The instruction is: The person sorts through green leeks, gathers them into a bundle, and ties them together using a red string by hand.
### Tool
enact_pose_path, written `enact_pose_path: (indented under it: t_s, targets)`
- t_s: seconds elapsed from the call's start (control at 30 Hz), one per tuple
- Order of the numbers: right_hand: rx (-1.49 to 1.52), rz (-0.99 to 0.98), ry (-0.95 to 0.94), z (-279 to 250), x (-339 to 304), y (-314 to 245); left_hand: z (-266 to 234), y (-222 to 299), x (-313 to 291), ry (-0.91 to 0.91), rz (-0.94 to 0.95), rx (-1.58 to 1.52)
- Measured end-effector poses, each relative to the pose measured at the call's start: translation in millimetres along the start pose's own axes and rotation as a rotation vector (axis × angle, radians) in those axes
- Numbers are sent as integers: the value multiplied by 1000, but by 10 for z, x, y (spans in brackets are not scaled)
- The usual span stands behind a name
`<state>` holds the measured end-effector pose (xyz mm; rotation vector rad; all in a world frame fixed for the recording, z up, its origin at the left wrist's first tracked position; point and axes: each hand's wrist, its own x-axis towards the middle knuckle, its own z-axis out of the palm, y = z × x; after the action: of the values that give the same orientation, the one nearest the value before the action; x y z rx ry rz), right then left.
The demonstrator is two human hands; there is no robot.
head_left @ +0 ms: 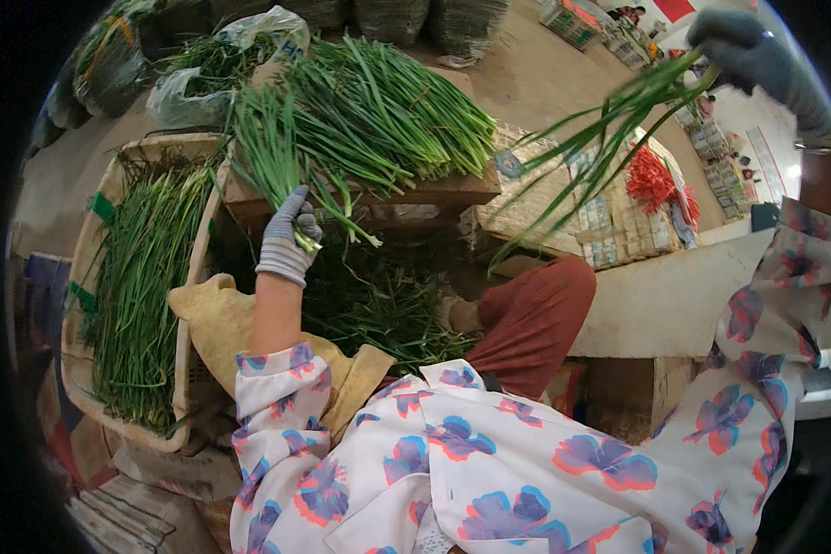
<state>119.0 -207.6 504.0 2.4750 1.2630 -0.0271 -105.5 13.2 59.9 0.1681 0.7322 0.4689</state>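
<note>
My left hand, in a grey knitted glove, is closed round the pale stem ends of some garlic chives. Their leaves lie up over the edge of a brown board. At the upper right my right hand, also gloved, is raised and grips a small bunch of garlic chives by the stems, with the leaves trailing down to the left. A large heap of chives covers the board, its pale ends toward the right.
A cream plastic crate full of chives stands at the left. Leaf scraps lie below the board. Red ties rest on a low bale-covered table at the right. Wrapped bundles stand at the back.
</note>
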Motion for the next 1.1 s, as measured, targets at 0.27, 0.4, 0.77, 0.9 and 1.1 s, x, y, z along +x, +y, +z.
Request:
enact_pose_path:
  t_s: [0.27,0.4,0.77,0.9,1.1]
  targets:
    - [170,-487,720,1018,870,-1248,-100,-244,137,172,10,32]
    - [252,-581,844,1975,1216,-1961,-115,-375,133,129,6,127]
    - [1507,40,193,3929,775,-2608,-332,-188,405,-18,-163,48]
    - [1845,325,-312,4558,1324,-2649,-218,-240,446,-100,-148,107]
    - [1696,144,223,4258,1345,-2854,-223,-209,486,36,1,303]
